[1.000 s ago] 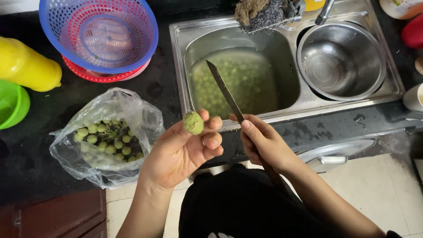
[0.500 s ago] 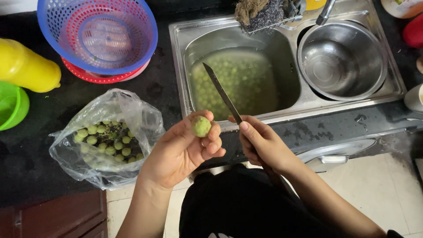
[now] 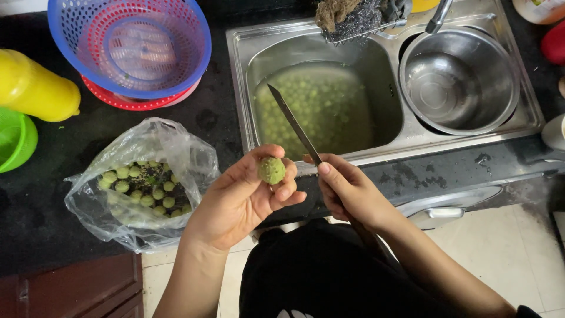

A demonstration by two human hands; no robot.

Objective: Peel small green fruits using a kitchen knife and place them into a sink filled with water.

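Now | left hand [image 3: 247,197] pinches round rough green fruit [image 3: 271,171] | right hand [image 3: 347,191] grips knife [image 3: 293,123]

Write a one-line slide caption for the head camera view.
Left hand holds a small green fruit beside a knife gripped in the right hand, above a water-filled sink.

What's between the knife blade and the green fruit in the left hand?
Nothing visible. The knife in the right hand points up over the sink; the green fruit sits on the left hand fingertips, with an open gap between.
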